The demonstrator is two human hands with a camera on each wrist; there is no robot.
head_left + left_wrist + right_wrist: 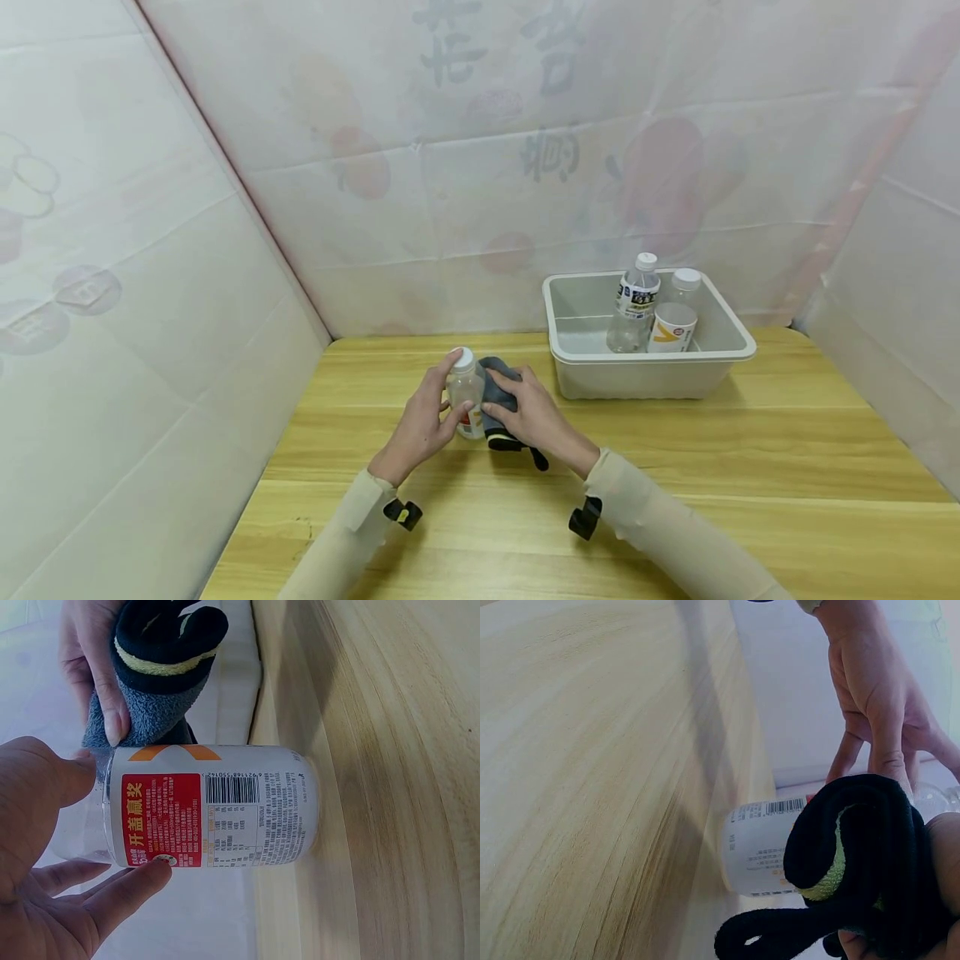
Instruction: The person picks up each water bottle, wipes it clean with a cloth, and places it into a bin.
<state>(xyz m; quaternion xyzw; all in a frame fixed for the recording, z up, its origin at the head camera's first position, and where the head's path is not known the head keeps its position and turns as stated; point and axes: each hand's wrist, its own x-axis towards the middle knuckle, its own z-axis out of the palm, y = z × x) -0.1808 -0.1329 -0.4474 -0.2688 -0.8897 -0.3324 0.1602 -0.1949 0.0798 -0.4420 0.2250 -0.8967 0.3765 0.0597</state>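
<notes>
A clear plastic bottle (467, 388) with a white cap and a white, red and orange label stands upright on the wooden table. My left hand (420, 422) holds it from the left, a finger up by the cap and the thumb lower on its side. My right hand (538, 414) grips a folded grey cloth (495, 390) with a black, yellow-striped edge, against the bottle's right side. In the left wrist view the label (232, 810) faces the camera. From the right wrist, the cloth's black edge and loop (780, 930) cover part of the bottle.
A light grey plastic basin (645, 379) stands at the back right of the table (675, 450). Inside are a clear bottle with a blue and white label (637, 302) and a white-capped bottle (673, 325). Printed white sheets (450, 217) enclose the back and sides.
</notes>
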